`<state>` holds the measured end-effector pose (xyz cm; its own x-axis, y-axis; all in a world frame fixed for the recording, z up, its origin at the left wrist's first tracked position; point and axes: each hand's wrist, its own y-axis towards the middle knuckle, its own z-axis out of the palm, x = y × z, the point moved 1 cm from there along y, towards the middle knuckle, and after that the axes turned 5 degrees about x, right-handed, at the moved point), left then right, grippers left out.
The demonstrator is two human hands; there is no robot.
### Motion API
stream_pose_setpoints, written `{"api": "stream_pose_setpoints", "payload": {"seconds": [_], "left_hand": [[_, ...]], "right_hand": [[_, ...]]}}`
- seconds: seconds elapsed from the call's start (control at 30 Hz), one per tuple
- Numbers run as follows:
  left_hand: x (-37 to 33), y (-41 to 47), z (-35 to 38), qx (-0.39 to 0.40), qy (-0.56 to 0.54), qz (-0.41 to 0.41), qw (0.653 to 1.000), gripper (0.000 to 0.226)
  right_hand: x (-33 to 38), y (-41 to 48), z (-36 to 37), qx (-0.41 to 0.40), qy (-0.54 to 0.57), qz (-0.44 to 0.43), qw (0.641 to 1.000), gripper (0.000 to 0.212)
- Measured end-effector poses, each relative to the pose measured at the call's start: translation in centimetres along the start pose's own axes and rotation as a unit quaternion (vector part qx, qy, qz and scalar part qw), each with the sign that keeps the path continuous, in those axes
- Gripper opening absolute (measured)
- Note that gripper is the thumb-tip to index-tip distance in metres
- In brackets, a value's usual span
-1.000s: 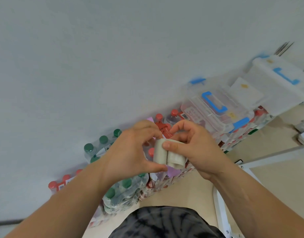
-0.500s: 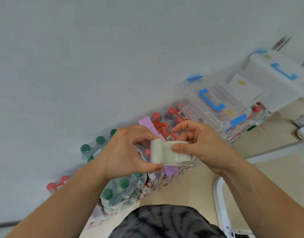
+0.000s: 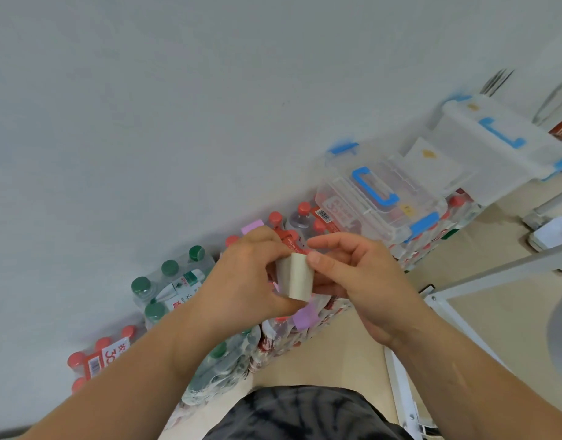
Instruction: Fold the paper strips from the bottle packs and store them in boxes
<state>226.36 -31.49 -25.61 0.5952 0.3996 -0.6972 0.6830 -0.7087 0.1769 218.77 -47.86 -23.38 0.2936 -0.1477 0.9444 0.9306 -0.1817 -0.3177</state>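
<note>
Your left hand (image 3: 241,281) and right hand (image 3: 359,281) meet in front of you, below-left of the clear box (image 3: 362,214) with its blue handle. Both pinch the folded paper strip (image 3: 297,277), a pale, doubled-over band held upright between them. Left thumb and curled fingers clamp its left side, while the right thumb presses its upper right corner with the fingers curled behind.

Far left of the clear box, a red-capped bottle pack (image 3: 98,357) carries a label reading "30" beside a barcode. Nearer, the green-capped bottle pack (image 3: 171,287) has a green and white label too blurred to read. The clear box sits on more red-capped packs, a barcode sticker (image 3: 324,215) just left of it. A purple strip (image 3: 305,319) lies on the packs beneath your hands. Right of the clear box stands a white box (image 3: 495,144) with blue clips.
</note>
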Motion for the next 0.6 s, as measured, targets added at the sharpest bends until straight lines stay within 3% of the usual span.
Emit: {"api": "stream_pose_setpoints", "payload": {"seconds": [0.13, 0.3, 0.4, 0.5, 0.6], "left_hand": [[-0.5, 0.4, 1.1, -0.004, -0.039, -0.004, 0.999, 0.041], [-1.5, 1.0, 1.1, 0.003, -0.069, -0.014, 0.997, 0.045], [-1.7, 1.4, 1.9, 0.022, -0.036, -0.014, 0.999, 0.043], [-2.1, 1.8, 3.0, 0.069, 0.011, 0.003, 0.998, 0.044], [-2.5, 2.2, 3.9, 0.096, 0.020, 0.029, 0.995, 0.070]], "right_hand": [[-0.5, -0.3, -1.2, -0.005, 0.048, 0.013, 0.999, 0.032], [-1.1, -0.3, -2.4, 0.008, 0.122, 0.022, 0.992, 0.031], [-1.0, -0.5, -2.4, 0.008, 0.095, 0.031, 0.995, 0.045], [-1.6, -0.5, -2.3, -0.061, 0.038, 0.056, 0.996, 0.048], [-2.2, -0.5, -3.0, -0.088, 0.011, 0.061, 0.994, 0.036]]}}
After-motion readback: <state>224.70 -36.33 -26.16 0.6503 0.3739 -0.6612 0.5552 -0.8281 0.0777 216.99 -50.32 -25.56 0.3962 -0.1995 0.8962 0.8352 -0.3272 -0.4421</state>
